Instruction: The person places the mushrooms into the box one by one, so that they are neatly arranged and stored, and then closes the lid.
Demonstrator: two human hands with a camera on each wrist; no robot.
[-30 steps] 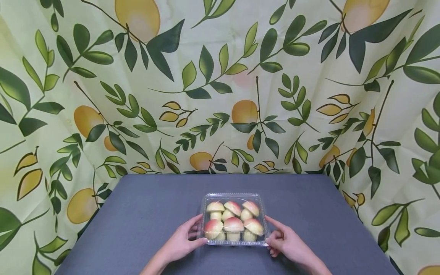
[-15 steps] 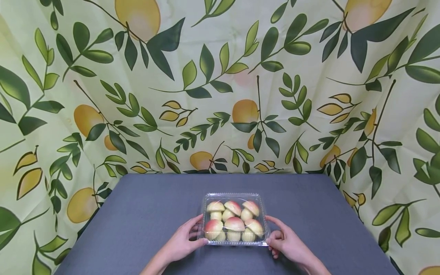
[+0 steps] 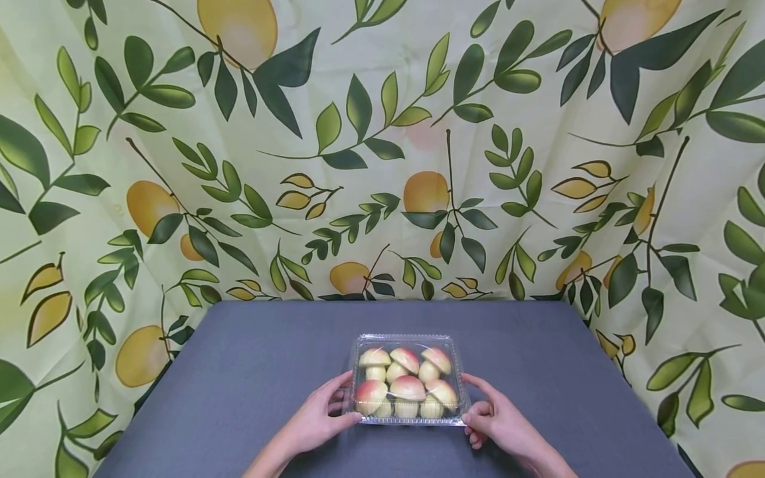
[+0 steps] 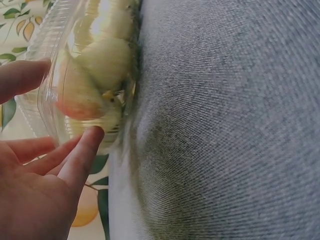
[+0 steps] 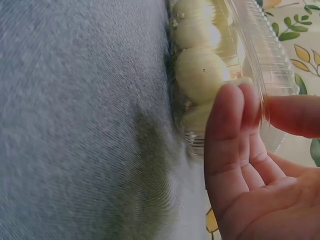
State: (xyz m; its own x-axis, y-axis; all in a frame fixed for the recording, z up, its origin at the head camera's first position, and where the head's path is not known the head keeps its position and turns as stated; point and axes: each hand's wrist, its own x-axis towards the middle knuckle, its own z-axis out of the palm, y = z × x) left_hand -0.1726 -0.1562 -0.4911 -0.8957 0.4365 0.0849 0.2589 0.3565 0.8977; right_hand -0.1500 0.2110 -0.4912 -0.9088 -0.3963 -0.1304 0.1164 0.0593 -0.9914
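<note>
A clear plastic clamshell box (image 3: 406, 338) sits toward the near side of the table with its lid down. Inside it lie several mushroom-shaped pieces (image 3: 408, 388) with pale stems and pink-red caps. My left hand (image 3: 315, 415) holds the box's left side, thumb at the near corner. In the left wrist view its thumb (image 4: 22, 77) is at the rim and the fingertips (image 4: 92, 137) touch the side wall. At the opposite side, my right hand (image 3: 502, 418) pinches the near right corner. The right wrist view shows its fingers (image 5: 225, 120) against the wall, the thumb (image 5: 295, 115) at the rim.
A dark grey cloth covers the table (image 3: 275, 338). Cloth curtains (image 3: 382, 166) printed with leaves and orange fruit hang behind it and along both sides.
</note>
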